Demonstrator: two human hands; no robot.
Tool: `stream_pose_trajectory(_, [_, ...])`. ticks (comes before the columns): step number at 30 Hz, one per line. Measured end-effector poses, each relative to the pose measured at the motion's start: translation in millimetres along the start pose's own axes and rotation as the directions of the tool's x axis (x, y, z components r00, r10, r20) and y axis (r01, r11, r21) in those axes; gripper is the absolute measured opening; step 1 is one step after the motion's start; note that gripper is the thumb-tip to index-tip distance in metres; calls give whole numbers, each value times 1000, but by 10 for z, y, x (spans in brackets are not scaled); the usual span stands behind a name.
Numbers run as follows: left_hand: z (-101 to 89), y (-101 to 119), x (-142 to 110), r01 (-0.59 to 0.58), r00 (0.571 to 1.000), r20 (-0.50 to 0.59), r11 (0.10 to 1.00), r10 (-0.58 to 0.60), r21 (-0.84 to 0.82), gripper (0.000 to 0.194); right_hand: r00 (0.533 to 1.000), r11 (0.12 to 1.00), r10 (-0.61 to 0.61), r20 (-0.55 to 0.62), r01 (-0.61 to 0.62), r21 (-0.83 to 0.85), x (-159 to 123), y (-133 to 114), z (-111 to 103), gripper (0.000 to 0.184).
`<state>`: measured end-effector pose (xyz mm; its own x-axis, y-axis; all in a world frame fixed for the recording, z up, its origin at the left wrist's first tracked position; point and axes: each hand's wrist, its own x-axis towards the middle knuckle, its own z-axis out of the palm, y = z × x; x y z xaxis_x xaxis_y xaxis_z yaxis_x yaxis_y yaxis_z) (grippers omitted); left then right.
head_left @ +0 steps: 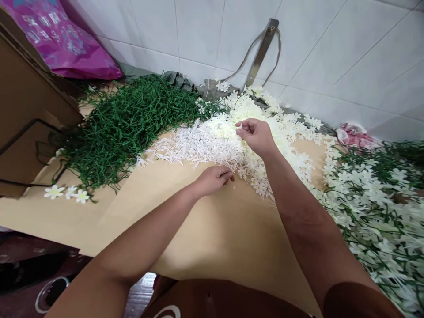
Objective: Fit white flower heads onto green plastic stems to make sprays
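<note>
My right hand (pixel 256 134) is over the pile of pale yellow-white artificial flower heads (pixel 255 112). Its thumb and fingers are pinched together, with a tiny white bit at the tips that is too small to name. Lower and to the left, my left hand (pixel 217 179) hovers at the near edge of a heap of thin white artificial stamens (pixel 205 143). Its fingers are curled closed; what they hold, if anything, is hidden. Just below its fingertips shows a small pale speck. Both piles rest on a brown cardboard sheet (pixel 198 234).
Green plastic stems (pixel 139 119) are heaped at the left, beside a cardboard box (pixel 36 101) and a purple bag (pixel 76 48). Finished-looking white flowers on green stems (pixel 380 212) fill the right side. A metal strip (pixel 261 53) leans on the tiled wall (pixel 198 31).
</note>
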<state>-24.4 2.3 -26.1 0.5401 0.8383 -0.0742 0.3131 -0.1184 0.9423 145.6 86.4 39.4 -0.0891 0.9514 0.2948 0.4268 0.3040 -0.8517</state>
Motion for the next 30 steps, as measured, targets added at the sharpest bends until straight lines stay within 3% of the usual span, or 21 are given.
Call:
stream_pose_trajectory(4, [-4, 1, -8, 7, 1000, 12, 1000, -7, -12, 31, 998, 999, -47, 38, 47, -3, 77, -62, 59, 13])
stream_pose_trajectory(7, [-9, 3, -17, 9, 1000, 17, 1000, -8, -27, 31, 995, 988, -79, 56, 85, -128, 166, -102, 201, 6])
stream_pose_trajectory(9, [-15, 0, -18, 6, 1000, 17, 1000, -5, -26, 31, 992, 959, -63, 108, 90, -268, 217, -115, 339, 10])
stream_pose_trajectory(14, [-19, -20, -8, -22, 1000, 19, 999, 23, -31, 30, 974, 750, -27, 226, 169, -640, 255, -108, 664, 28])
stream_pose_trajectory(16, [-15, -15, -10, -35, 999, 12, 998, 36, -50, 29, 965, 642, -36, 260, 221, -734, 256, -116, 728, 27])
stream_pose_trajectory(18, [-13, 4, -13, -27, 1000, 2, 995, 27, -98, 27, 964, 600, -45, 262, 236, -764, 262, -142, 741, 23])
stream_pose_trajectory(21, [-28, 42, -2, 42, 998, -39, 961, -54, -273, 22, 982, 693, -63, 177, 171, -701, 256, -191, 676, 19])
stream_pose_trajectory(23, [-53, 55, 19, 61, 987, -108, 892, -122, -447, 15, 991, 768, -71, 116, 129, -627, 216, -205, 597, 15])
stream_pose_trajectory(26, [-92, 43, 57, -25, 954, -242, 760, -175, -649, 6, 994, 825, -64, 89, 103, -556, 113, -188, 478, 9])
stream_pose_trajectory(30, [-103, 15, 83, -74, 940, -288, 716, -182, -694, 9, 993, 877, 38, 112, 21, -481, 31, -177, 454, 13])
